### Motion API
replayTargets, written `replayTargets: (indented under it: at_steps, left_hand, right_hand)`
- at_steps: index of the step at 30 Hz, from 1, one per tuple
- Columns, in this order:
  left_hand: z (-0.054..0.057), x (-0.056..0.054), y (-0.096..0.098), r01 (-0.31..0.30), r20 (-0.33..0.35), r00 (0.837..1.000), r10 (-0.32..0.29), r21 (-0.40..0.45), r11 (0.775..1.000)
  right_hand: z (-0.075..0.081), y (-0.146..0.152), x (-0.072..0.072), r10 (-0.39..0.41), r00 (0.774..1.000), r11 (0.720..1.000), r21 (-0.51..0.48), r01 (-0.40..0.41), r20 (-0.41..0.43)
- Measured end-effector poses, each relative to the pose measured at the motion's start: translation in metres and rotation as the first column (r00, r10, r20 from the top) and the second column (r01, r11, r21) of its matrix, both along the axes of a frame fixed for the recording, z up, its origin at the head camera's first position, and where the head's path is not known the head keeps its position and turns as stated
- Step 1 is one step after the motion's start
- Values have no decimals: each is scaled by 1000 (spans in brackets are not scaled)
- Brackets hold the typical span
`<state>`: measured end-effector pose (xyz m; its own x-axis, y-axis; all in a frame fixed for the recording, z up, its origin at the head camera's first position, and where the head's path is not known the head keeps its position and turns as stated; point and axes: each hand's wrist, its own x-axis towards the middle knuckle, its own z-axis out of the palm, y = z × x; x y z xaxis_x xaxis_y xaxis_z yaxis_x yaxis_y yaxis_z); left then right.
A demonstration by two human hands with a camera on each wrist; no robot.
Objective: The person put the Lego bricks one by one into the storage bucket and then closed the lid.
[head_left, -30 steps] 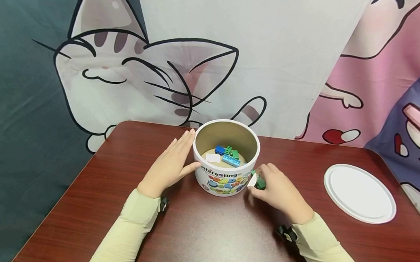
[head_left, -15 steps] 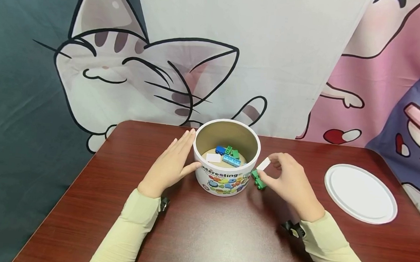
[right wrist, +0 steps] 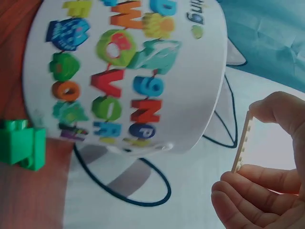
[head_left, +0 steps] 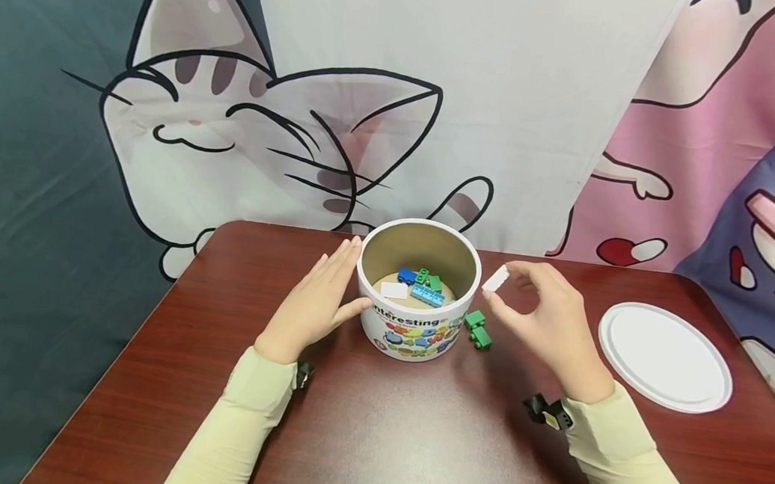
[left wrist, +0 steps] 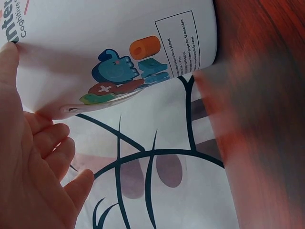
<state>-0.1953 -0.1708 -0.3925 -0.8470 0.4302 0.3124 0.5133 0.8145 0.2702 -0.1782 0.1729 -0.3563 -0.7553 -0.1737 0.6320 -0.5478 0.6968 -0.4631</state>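
Observation:
My right hand (head_left: 549, 319) pinches a flat white building-block plate (head_left: 496, 279) between thumb and fingertips, raised just right of the tub's rim. In the right wrist view the plate (right wrist: 242, 142) shows edge-on, studs facing the palm. The round white tub (head_left: 415, 332) has printed letters and pictures on its wall. Against its left side lies my left hand (head_left: 316, 302), fingers straight and thumb at the front. Inside the tub are a dark blue block (head_left: 407, 276), a light blue block (head_left: 427, 296), green blocks (head_left: 434, 283) and a white piece (head_left: 394, 290).
Joined green blocks (head_left: 479, 330) lie on the dark red wooden table (head_left: 374, 436), by the tub's right side. A round white lid (head_left: 665, 357) lies flat at the right. Behind the table hangs a cartoon-printed cloth (head_left: 506, 93).
My right hand has lifted the white plate from beside the green blocks, up and to the right, leaving those blocks on the table. The left hand has stayed against the tub.

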Motion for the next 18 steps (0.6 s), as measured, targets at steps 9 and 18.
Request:
replayTargets:
  at_steps: [9,18]
  left_hand:
    - [1,0,0,-2,12,1000,2,3,1000]
    - [1,1,0,-1,7,1000,1,-1,1000]
  right_hand:
    - [7,-24,-1,88,996,996,24,-87,-7]
    - [13,-46,-8,146,989,989,24,-146,20]
